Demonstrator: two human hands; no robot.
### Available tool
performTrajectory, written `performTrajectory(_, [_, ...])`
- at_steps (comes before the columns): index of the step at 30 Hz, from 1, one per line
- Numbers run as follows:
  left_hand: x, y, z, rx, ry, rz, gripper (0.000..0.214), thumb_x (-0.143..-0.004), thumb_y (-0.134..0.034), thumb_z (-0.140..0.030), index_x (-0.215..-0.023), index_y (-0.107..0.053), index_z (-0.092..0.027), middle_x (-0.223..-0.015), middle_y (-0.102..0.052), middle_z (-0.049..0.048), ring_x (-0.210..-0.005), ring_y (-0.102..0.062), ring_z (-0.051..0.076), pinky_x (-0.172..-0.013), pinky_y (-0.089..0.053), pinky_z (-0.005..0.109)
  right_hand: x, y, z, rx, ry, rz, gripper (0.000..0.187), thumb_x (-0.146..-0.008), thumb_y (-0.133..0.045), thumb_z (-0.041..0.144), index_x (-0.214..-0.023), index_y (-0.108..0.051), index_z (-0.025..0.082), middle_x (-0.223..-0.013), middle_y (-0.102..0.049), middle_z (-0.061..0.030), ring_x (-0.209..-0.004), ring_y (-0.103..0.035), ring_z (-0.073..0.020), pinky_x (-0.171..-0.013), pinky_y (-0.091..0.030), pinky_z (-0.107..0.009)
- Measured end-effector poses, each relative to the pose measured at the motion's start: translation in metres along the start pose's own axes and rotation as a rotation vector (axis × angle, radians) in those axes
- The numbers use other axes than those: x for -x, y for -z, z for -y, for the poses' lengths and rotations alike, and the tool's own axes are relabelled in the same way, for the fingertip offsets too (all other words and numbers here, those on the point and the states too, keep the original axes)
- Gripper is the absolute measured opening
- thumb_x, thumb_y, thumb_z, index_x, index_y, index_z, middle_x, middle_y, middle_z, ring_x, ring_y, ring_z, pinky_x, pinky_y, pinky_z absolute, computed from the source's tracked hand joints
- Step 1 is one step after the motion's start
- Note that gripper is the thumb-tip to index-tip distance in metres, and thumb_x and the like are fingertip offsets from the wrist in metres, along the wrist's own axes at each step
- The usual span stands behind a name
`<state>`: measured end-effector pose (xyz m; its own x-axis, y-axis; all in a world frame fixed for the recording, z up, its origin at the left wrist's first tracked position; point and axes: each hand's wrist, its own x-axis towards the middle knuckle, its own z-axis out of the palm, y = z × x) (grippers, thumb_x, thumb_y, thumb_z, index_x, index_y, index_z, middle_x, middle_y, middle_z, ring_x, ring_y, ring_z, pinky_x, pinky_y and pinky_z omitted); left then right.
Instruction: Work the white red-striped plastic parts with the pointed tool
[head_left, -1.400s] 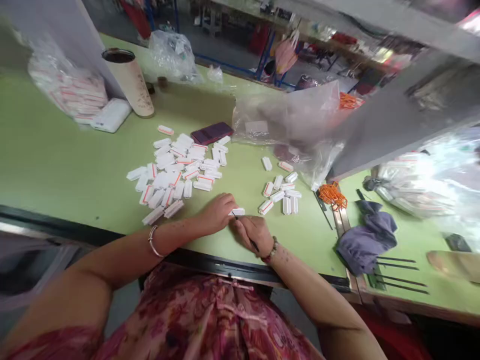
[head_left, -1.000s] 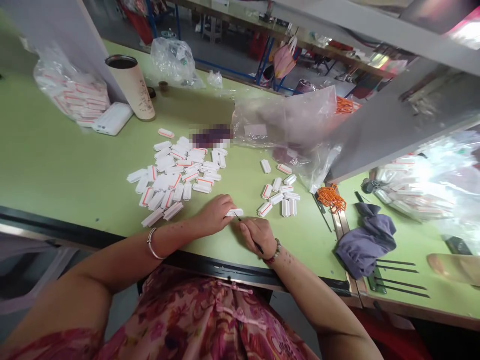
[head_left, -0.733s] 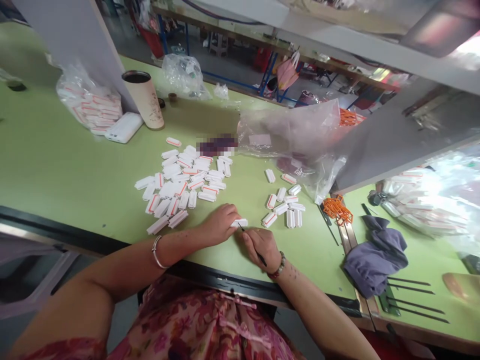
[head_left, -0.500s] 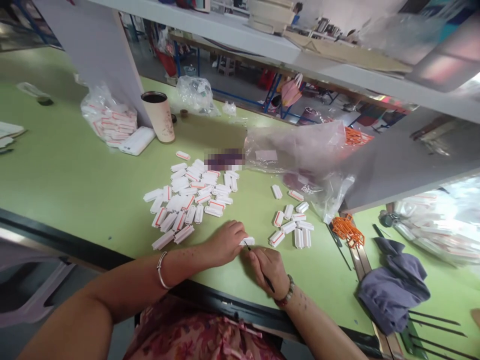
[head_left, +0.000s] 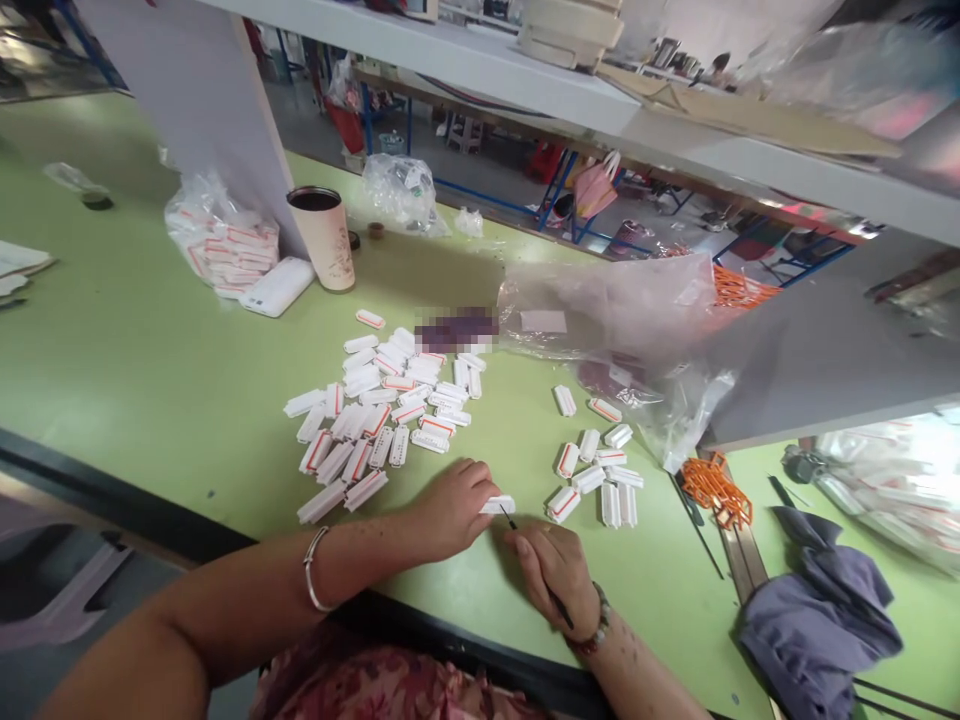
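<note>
My left hand (head_left: 456, 508) is closed on one end of a small white plastic piece (head_left: 501, 505) just above the table. In my right hand (head_left: 556, 572) is a slim black pen-like tool (head_left: 560, 608), gripped like a pencil. Its thin tip meets or nearly meets the near side of the piece; whether it is a brush or a blade I cannot tell. Beyond my left hand lies a loose pile of similar white pieces (head_left: 352, 422), some with an orange-red stripe. Several more white pieces (head_left: 590, 478) are grouped beyond my right hand.
A tumbler (head_left: 324, 240) stands by the left post, near a bag of white pieces (head_left: 225, 245) and a white box-like object (head_left: 277, 287). Clear plastic bags (head_left: 600, 300) lie behind. To the right are orange plastic parts (head_left: 716, 490) and a grey-purple cloth (head_left: 817, 610).
The view has shifted slightly, so most things sit a little lower and farther right. The left hand still grips the white piece; the tool's tip has moved slightly along it.
</note>
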<state>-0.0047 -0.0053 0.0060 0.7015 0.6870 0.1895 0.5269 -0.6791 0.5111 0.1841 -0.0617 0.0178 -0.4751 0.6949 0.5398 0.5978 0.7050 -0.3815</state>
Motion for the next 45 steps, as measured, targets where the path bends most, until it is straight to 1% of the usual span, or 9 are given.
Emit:
performTrajectory(6, [-0.002,-0.003,0.004,0.046,-0.023,-0.022,0.009,-0.088,-0.055,-0.018,-0.092,-0.062,-0.014,-0.092,-0.055,0.0076,-0.091,-0.050,0.021,-0.080,-0.044,0.033,-0.001,-0.002,0.001,0.052,-0.036,0.048,0.029,-0.098,-0.035,0.015,-0.079,-0.056,0.018,-0.061,-0.058,-0.0017,-0.055,-0.052,-0.0138,-0.055,-0.040,-0.028])
performTrajectory(10, [-0.004,-0.005,0.008,0.104,-0.016,-0.032,0.011,-0.090,-0.054,-0.020,-0.095,-0.062,-0.015,-0.093,-0.056,0.0072,-0.091,-0.051,0.021,-0.081,-0.045,0.034,0.002,-0.003,-0.003,0.065,-0.049,0.058,0.029,-0.098,-0.036,0.018,-0.077,-0.056,0.018,-0.061,-0.061,-0.0030,-0.055,-0.054,-0.0141,-0.056,-0.041,-0.029])
performTrajectory(12, [-0.005,-0.005,0.009,0.141,-0.007,-0.042,0.013,-0.091,-0.053,-0.021,-0.097,-0.062,-0.015,-0.094,-0.056,0.0070,-0.092,-0.052,0.021,-0.083,-0.045,0.034,0.005,0.000,-0.005,0.013,-0.052,0.044,0.027,-0.098,-0.036,0.018,-0.083,-0.058,0.017,-0.065,-0.064,-0.0034,-0.058,-0.059,-0.0142,-0.058,-0.045,-0.028])
performTrajectory(17, [-0.004,-0.002,0.009,0.243,0.016,-0.075,0.015,-0.092,-0.054,-0.024,-0.099,-0.064,-0.015,-0.093,-0.057,0.0055,-0.092,-0.054,0.018,-0.083,-0.046,0.032,0.007,0.012,-0.003,-0.057,-0.118,-0.073,0.023,-0.095,-0.042,0.016,-0.113,-0.056,0.017,-0.073,-0.069,-0.0020,-0.063,-0.065,-0.0127,-0.063,-0.051,-0.025])
performTrajectory(21, [-0.004,-0.001,0.009,0.249,0.035,-0.092,0.014,-0.091,-0.056,-0.025,-0.099,-0.064,-0.017,-0.092,-0.057,0.0037,-0.090,-0.055,0.016,-0.081,-0.047,0.030,0.005,0.013,0.000,-0.018,-0.106,-0.108,0.017,-0.091,-0.047,0.015,-0.103,-0.058,0.019,-0.074,-0.071,-0.0017,-0.061,-0.065,-0.0125,-0.063,-0.051,-0.025])
performTrajectory(34, [-0.002,-0.003,0.010,0.146,-0.060,-0.070,0.015,-0.092,-0.051,-0.021,-0.097,-0.063,-0.014,-0.092,-0.056,0.0064,-0.091,-0.052,0.019,-0.082,-0.045,0.032,0.005,0.003,0.000,0.049,-0.113,0.042,0.016,-0.090,-0.043,0.015,-0.090,-0.059,0.018,-0.069,-0.067,-0.0015,-0.058,-0.060,-0.0127,-0.060,-0.045,-0.025])
performTrajectory(38, [-0.001,-0.003,0.009,0.121,-0.055,-0.085,0.014,-0.091,-0.050,-0.020,-0.097,-0.062,-0.015,-0.092,-0.056,0.0067,-0.090,-0.051,0.019,-0.081,-0.046,0.033,0.004,-0.001,-0.001,0.059,-0.105,0.059,0.019,-0.090,-0.041,0.015,-0.092,-0.059,0.017,-0.070,-0.067,-0.0028,-0.058,-0.061,-0.0140,-0.060,-0.046,-0.026])
performTrajectory(41, [-0.001,-0.003,0.009,0.156,-0.049,-0.096,0.014,-0.091,-0.052,-0.020,-0.098,-0.062,-0.015,-0.092,-0.056,0.0068,-0.091,-0.052,0.019,-0.081,-0.046,0.033,0.005,0.006,-0.005,-0.010,-0.095,-0.011,0.019,-0.090,-0.042,0.015,-0.094,-0.060,0.018,-0.067,-0.068,-0.0004,-0.056,-0.062,-0.0127,-0.060,-0.048,-0.024])
performTrajectory(45, [-0.001,-0.001,0.006,0.197,-0.040,-0.100,0.017,-0.092,-0.052,-0.024,-0.101,-0.062,-0.015,-0.093,-0.057,0.0069,-0.091,-0.053,0.018,-0.081,-0.046,0.032,0.007,0.023,-0.012,-0.064,-0.194,-0.208,0.021,-0.091,-0.043,0.014,-0.097,-0.062,0.021,-0.066,-0.069,0.0028,-0.057,-0.066,-0.0111,-0.062,-0.052,-0.023])
